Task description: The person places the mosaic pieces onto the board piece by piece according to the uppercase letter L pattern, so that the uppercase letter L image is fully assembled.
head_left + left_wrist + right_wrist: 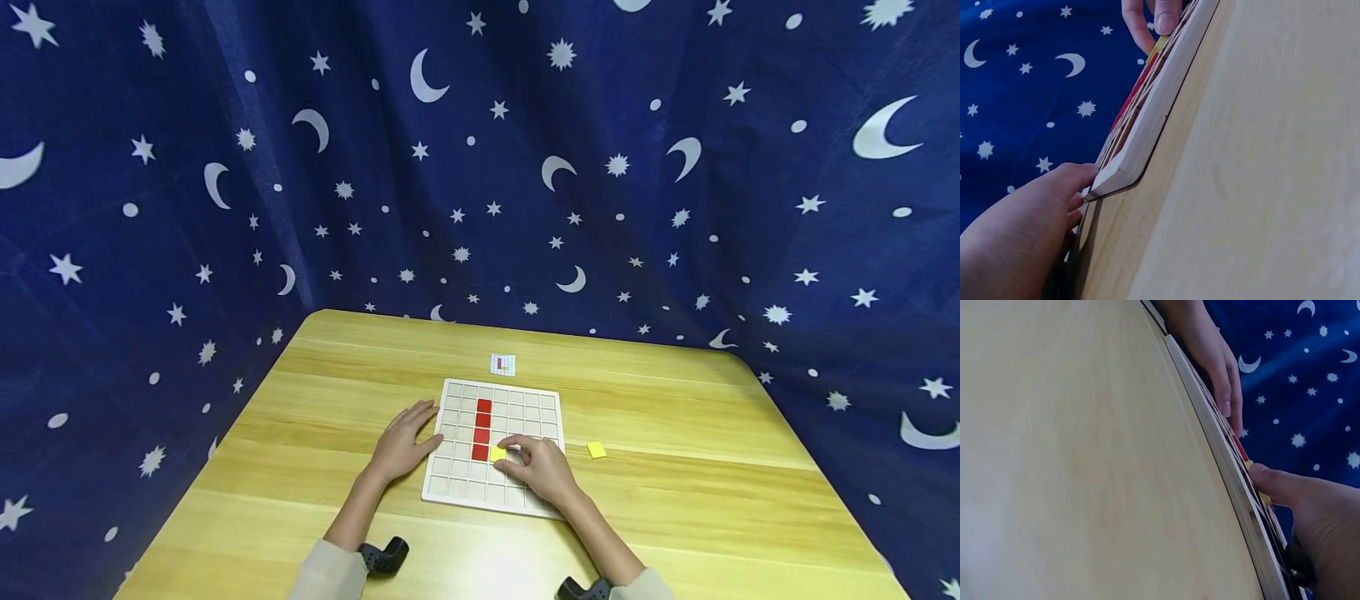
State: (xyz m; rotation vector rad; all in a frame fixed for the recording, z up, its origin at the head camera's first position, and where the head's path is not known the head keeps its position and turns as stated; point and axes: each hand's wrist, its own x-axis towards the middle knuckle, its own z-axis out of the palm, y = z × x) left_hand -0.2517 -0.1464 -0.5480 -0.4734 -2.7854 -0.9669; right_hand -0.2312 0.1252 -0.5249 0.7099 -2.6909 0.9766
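A white grid board point(480, 498) lies on the table with a column of red tiles point(482, 437) in it. My right hand point(546, 473) reaches over the board's right side and pinches a yellow square tile point(498, 454) between thumb and forefinger. That tile is at the cell just right of the lowest red one; whether it lies fully flat is hard to tell. At the board's left edge rests my left hand point(401, 448), fingers extended, its thumb touching the rim. In the left wrist view, the left thumb point(1075, 178) meets the board's corner.
Another yellow tile point(596, 450) lies on the wooden table point(675, 517) right of the board. Beyond the board's far edge is a small card point(502, 364) printed with a grid and coloured cells. A dark blue curtain point(495, 175) with moons and stars hangs behind the table.
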